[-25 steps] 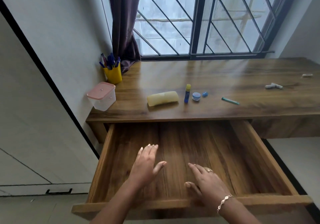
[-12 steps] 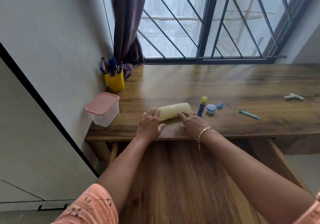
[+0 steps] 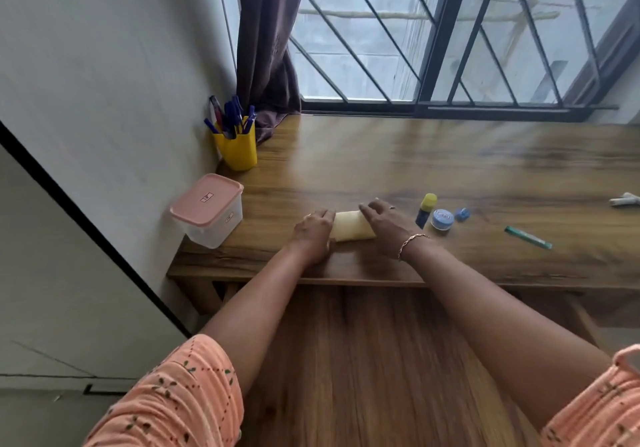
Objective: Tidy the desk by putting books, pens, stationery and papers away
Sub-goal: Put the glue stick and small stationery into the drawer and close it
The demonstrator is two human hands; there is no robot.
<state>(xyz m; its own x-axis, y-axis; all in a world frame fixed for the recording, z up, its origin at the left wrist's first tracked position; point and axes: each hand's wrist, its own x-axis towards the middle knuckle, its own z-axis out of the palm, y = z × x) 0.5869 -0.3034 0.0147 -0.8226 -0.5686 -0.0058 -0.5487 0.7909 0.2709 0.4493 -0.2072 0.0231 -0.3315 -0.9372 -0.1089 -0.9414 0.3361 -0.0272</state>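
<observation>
Left hand: your left hand [image 3: 313, 235] sits at the left end of the pouch [image 3: 349, 226], fingers curled over that end and grasping it.
Right hand: your right hand [image 3: 384, 226] lies over the pouch's right end, fingers reaching to its far edge. The thumb is hidden, so I cannot tell whether it grips.
Pouch: pale yellow, soft and oblong. It lies flat on the desk [image 3: 415, 162] near the front edge, its middle showing between your hands.
Right of the pouch: a yellow-capped glue stick [image 3: 426, 210] stands just beside your right hand. Past it are a blue-lidded jar [image 3: 442, 219], a small blue piece [image 3: 462, 214], and a green pen [image 3: 528, 237] further off.
Left of the pouch: a pink-lidded box [image 3: 207, 209] at the desk corner.
Behind the pouch, to the left: a yellow cup [image 3: 237, 150] of blue pens [image 3: 230, 117].
Below the pouch: the open drawer [image 3: 363, 360] under your forearms.
</observation>
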